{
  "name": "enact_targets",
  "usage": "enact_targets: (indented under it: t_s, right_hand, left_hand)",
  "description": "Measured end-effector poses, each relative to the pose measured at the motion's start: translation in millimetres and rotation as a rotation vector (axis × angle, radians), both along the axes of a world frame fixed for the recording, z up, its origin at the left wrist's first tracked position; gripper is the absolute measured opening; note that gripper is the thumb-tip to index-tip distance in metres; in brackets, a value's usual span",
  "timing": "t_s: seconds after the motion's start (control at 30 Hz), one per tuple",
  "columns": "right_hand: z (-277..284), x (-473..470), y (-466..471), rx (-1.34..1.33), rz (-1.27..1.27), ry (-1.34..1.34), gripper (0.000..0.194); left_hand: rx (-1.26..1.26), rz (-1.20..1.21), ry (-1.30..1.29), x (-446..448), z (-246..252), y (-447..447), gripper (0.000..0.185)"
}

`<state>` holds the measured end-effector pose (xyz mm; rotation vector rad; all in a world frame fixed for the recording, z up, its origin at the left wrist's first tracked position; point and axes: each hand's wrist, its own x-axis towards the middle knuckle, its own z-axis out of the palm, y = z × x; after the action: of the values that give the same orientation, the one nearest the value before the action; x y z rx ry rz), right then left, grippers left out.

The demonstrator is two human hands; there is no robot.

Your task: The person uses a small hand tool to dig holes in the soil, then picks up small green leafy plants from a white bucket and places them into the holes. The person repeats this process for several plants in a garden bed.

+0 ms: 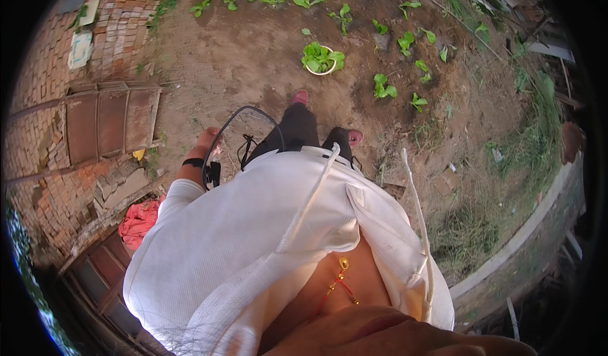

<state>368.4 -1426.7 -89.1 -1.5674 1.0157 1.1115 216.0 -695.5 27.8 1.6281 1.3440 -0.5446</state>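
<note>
My left hand (209, 140) hangs at my side over bare soil, to the left of my dark trousers. Its fingers are blurred and partly behind a black cable (241, 109), so whether it holds anything cannot be told. A black band (193, 162) circles that wrist. My right hand is out of view. In front of my reddish shoes, a round white-rimmed container (321, 73) stands on the ground, filled with green leafy vegetables (317, 57). Young leafy plants (384, 86) grow in the soil ahead and to the right of it.
On the left are brick paving (121, 28), a rusty metal panel (111, 123) and a red cloth (140, 220). Cut grass (527, 142) lies on the right beside a curved concrete edge (510, 249). Boards and debris (551, 49) lie at the upper right.
</note>
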Motion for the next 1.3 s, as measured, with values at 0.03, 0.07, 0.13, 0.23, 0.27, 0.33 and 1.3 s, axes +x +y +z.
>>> enact_targets:
  t_s: [0.03,0.07,0.13,0.23,0.27,0.33,1.3]
  right_hand:
    - [0.9,-0.1,16.1,-0.005,-0.007,-0.006,0.036]
    - [1.5,0.3,33.7,-0.011,-0.015,-0.01,0.036]
    - [3.1,0.5,72.7,-0.028,-0.038,-0.02,0.036]
    - [10.6,-4.9,131.7,-0.059,-0.097,-0.014,0.036]
    - [15.0,-9.9,150.4,-0.068,-0.12,-0.006,0.036]
    - [30.5,-29.2,177.9,-0.097,-0.177,0.024,0.037]
    - [-120.2,103.0,337.0,-0.115,0.239,-0.077,0.055]
  left_hand:
    - [0.019,-0.078,-0.009,16.5,-7.4,8.9,0.013]
    - [0.027,-0.142,-0.021,33.3,-15.2,17.9,0.014]
    - [0.08,-0.327,-0.025,67.5,-34.3,36.3,0.015]
    - [0.017,-0.413,-0.02,116.0,-67.9,75.1,0.018]
    - [-0.02,-0.409,-0.01,123.3,-76.4,90.0,0.02]
    - [-0.045,-0.278,-0.068,125.1,-91.7,120.9,0.016]
    - [-0.236,-0.046,0.119,225.2,-273.6,161.8,0.032]
